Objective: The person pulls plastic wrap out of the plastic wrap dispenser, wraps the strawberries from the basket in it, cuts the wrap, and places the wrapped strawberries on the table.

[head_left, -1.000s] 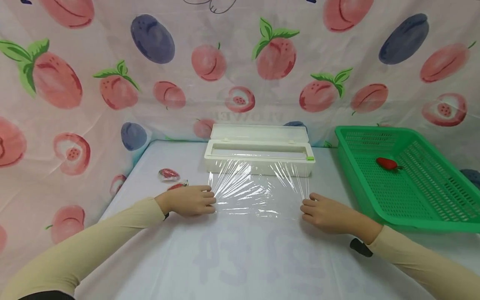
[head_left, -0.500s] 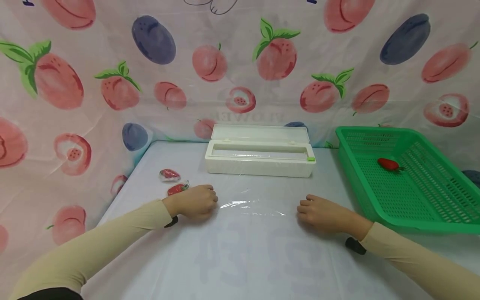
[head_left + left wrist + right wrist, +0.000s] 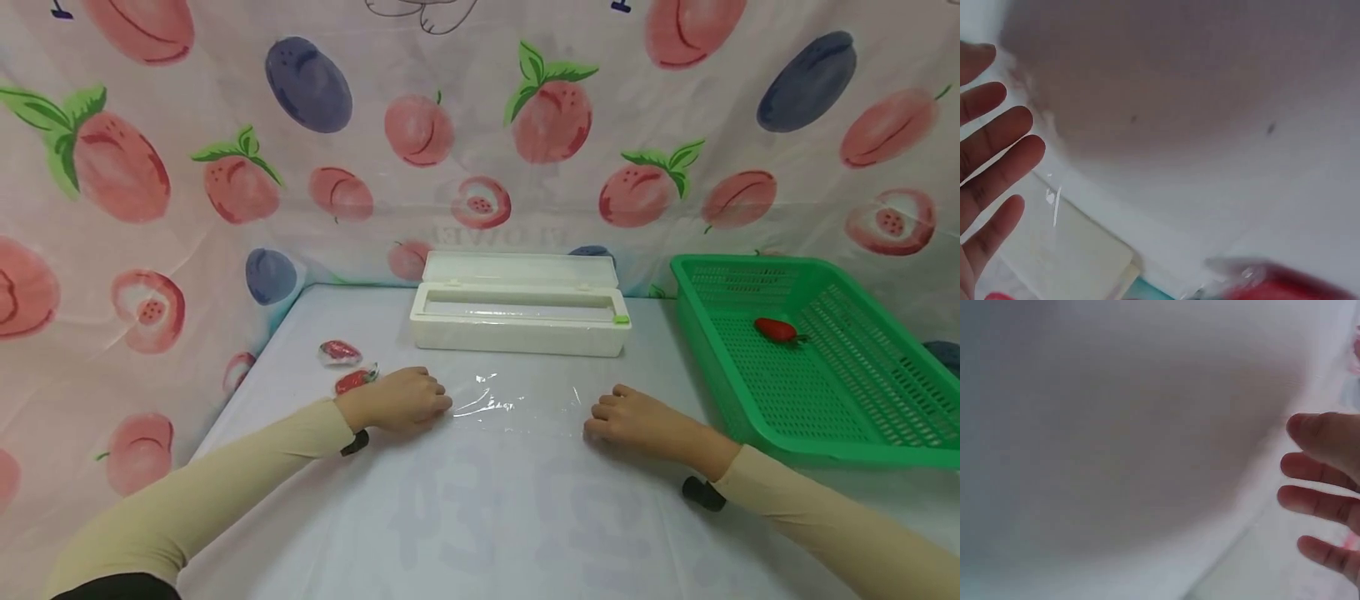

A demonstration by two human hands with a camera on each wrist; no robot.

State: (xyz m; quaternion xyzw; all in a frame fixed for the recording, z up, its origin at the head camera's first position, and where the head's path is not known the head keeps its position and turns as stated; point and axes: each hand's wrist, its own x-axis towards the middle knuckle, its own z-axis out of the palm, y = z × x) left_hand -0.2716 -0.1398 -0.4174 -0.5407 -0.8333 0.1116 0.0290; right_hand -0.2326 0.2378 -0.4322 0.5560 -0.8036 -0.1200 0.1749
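A sheet of clear plastic wrap (image 3: 506,404) stretches between my two hands, its glints showing slack creases. The left hand (image 3: 405,400) holds its left side; in the left wrist view crumpled film runs by the thumb and forefinger, while the other fingers (image 3: 997,181) spread apart. The right hand (image 3: 637,425) grips the opposite side. In the right wrist view its thumb (image 3: 1319,431) covers the forefinger, with the remaining fingers spread below. Behind the sheet stands a white plastic wrap dispenser (image 3: 521,337), its lid raised and a green slider at its right end.
Two small red fruits in clear film, one farther back (image 3: 340,352) and one nearer (image 3: 356,381), lie beside my left hand. At right stands a green perforated basket (image 3: 765,442) with one red fruit (image 3: 777,330) inside. A fruit-print curtain (image 3: 480,125) hangs behind the white table (image 3: 480,533).
The plastic wrap, earlier pulled taut from the dispenser, is now separate from it. My hands have moved closer together, left hand rightward and right hand leftward, so the sheet has slackened.
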